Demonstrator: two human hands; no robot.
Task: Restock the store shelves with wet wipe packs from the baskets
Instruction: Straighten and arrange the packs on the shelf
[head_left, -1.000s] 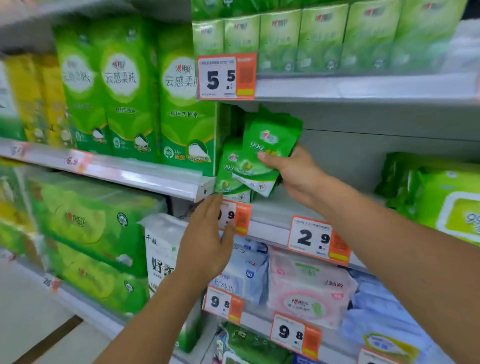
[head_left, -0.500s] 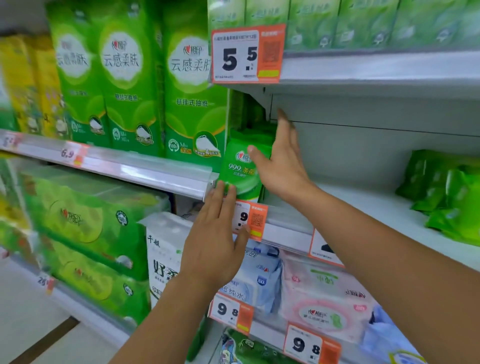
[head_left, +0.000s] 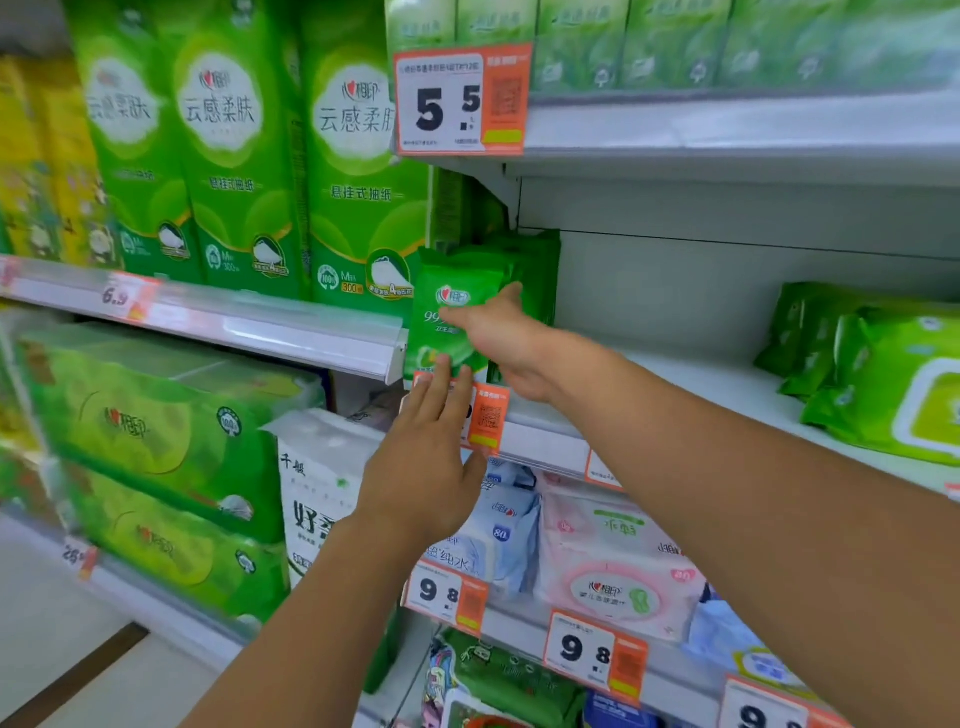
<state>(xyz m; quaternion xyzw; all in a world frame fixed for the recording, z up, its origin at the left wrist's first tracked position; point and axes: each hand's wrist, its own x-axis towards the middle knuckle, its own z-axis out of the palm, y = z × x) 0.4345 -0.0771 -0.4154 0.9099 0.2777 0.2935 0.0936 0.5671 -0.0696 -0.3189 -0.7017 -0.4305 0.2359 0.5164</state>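
Observation:
Small green wet wipe packs stand upright at the left end of the white middle shelf (head_left: 701, 387). My right hand (head_left: 501, 340) holds the front wet wipe pack (head_left: 449, 291), thumb across its face and fingers round its right side. Further green packs (head_left: 537, 260) stand behind it, partly hidden. My left hand (head_left: 423, 467) reaches up with straight fingers, and its fingertips touch the bottom edge of the front pack, just above an orange price tag (head_left: 488, 415). No basket is in view.
Tall green tissue packs (head_left: 358, 182) fill the shelf to the left. Large green wipe packs (head_left: 883, 374) lie at the right end of the middle shelf, with bare shelf between. Blue and pink wipe packs (head_left: 613, 571) sit below. The upper shelf (head_left: 727, 130) overhangs.
My right hand set the pack upright against the tissue packs, then moved its thumb onto the front pack's face. My left hand rose from the price tag to the pack's bottom edge.

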